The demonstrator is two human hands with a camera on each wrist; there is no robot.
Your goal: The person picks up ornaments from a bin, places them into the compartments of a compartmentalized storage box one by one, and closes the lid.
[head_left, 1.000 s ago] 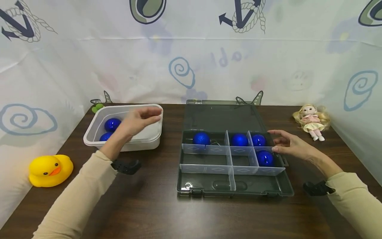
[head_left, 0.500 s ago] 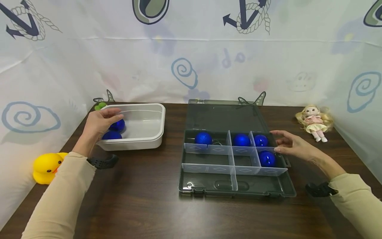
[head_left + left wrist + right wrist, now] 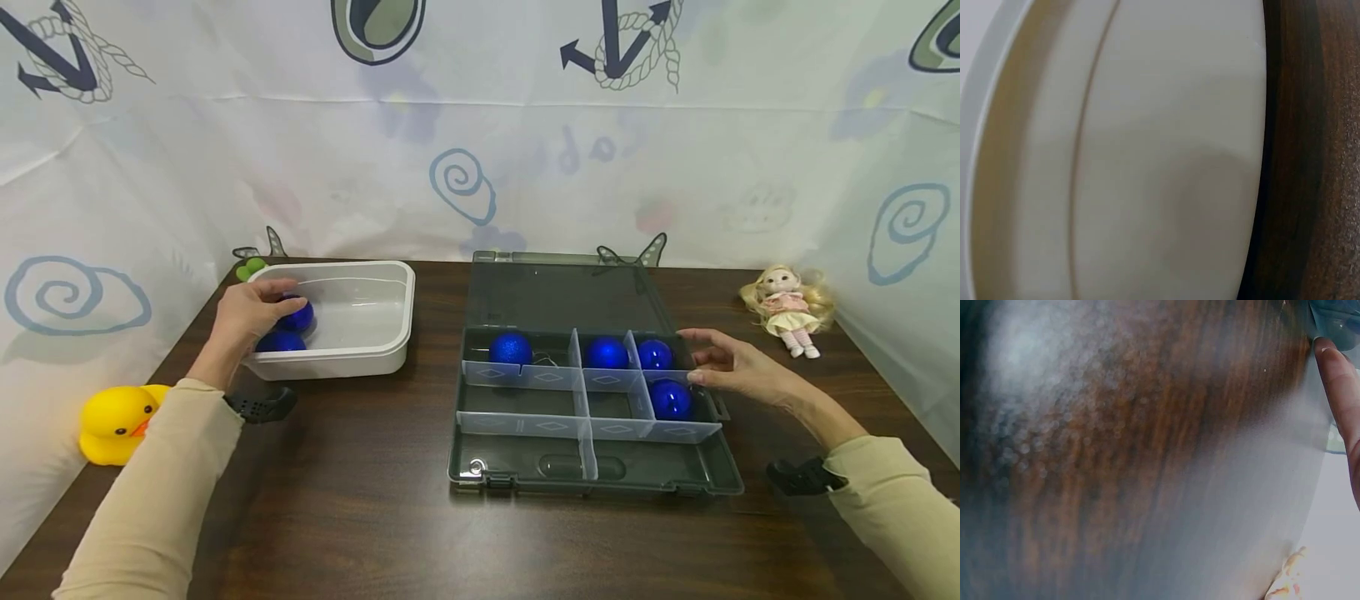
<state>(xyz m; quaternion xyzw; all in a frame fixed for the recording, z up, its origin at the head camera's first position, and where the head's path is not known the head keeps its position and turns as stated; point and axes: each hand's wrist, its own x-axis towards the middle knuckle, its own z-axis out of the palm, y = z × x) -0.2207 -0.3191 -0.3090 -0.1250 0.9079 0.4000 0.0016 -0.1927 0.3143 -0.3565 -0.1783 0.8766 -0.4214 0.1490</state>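
- Left hand [image 3: 249, 315]: thumb and fingertips at the farther ball [image 3: 303, 317], inside white tub [image 3: 360, 363], left end; cannot tell if the pinch is closed
- Nearer ball [image 3: 281, 342] just beside it; same tub
- Right hand [image 3: 738, 367]: thumb and forefinger spread wide at divider box [image 3: 517, 457], right edge; apparently steadying it
- Four blue balls [image 3: 512, 348] in box's compartments
- Step seems to be ball pickup; next move likely calls for firm pinch, lift clear of tub rim
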